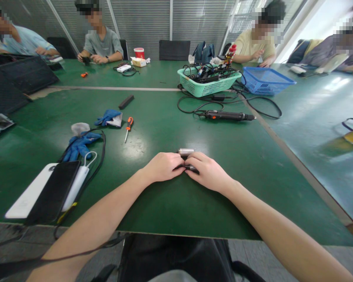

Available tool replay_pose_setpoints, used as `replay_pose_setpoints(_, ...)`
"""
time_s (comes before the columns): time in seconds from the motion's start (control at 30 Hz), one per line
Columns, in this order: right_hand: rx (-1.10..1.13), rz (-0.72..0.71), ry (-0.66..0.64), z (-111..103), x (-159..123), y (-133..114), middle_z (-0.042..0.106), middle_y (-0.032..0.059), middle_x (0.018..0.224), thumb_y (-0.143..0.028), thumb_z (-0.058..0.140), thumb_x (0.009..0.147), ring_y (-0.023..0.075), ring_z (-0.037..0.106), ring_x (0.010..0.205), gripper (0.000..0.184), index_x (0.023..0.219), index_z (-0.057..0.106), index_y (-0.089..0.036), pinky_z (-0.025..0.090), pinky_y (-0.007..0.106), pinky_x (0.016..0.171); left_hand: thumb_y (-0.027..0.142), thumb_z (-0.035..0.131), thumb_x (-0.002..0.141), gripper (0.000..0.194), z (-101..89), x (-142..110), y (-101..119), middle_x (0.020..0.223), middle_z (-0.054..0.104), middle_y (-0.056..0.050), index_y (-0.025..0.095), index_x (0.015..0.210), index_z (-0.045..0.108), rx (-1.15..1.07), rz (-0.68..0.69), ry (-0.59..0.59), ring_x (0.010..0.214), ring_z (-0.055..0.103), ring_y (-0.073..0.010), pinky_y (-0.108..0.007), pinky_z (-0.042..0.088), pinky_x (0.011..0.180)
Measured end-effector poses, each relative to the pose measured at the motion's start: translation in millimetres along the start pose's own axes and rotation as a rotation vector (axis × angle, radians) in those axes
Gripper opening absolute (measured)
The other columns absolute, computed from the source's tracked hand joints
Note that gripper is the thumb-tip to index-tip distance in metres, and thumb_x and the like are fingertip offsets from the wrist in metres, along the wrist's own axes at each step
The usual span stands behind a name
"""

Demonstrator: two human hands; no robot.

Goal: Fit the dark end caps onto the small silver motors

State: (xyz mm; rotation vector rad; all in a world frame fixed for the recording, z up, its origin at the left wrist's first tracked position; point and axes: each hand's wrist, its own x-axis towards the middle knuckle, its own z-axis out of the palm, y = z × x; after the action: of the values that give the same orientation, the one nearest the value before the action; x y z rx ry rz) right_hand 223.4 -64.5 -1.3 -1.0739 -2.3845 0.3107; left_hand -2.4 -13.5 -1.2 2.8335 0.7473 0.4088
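Note:
My left hand (164, 166) and my right hand (208, 170) meet over the green table (170, 207), fingers curled inward and fingertips touching. Between them is a small dark, glossy part (191, 169), gripped by the right thumb and fingers; its left end runs under my left fingers. Just beyond the fingertips shows a short silver cylinder (186, 151) with a dark underside. Whether cylinder and dark part are one piece, I cannot tell, as my fingers cover most of it. An orange-handled screwdriver (129, 127) lies to the left, farther out.
A corded black electric screwdriver (226, 116) lies ahead to the right. Behind it stand a green basket (202, 88) of tools and a blue basket (267, 84). Blue gloves (79, 147), a phone (54, 192) and cables lie left. Several people sit across the table.

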Motion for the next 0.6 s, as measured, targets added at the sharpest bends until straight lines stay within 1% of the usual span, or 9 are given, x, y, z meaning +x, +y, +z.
replay_pose_setpoints(0.23, -0.005, 0.010, -0.001, -1.3, 0.7, -1.1, 0.066, 0.0099, 0.110, -0.022, 0.060, 0.097, 0.0268, 0.064, 0.106, 0.008, 0.104, 0.064, -0.021, 0.055, 0.044, 0.092, 0.033, 0.053, 0.101, 0.020, 0.5, -0.4, -0.1, 0.096, 0.070, -0.004, 0.019, 0.100, 0.068, -0.025, -0.004, -0.009, 0.091, 0.067, -0.0193, -0.030, 0.049, 0.076)
replay_pose_setpoints(0.6, -0.025, -0.005, 0.010, 0.3, 0.5, 0.2, 0.066, 0.0107, 0.110, -0.022, 0.060, 0.097, 0.0268, 0.063, 0.105, 0.009, 0.104, 0.064, -0.019, 0.056, 0.044, 0.091, 0.032, 0.054, 0.100, 0.019, -0.2, 0.5, 0.2, 0.095, 0.070, -0.004, 0.019, 0.099, 0.066, -0.030, -0.003, -0.011, 0.090, 0.067, -0.0188, -0.029, 0.049, 0.076)
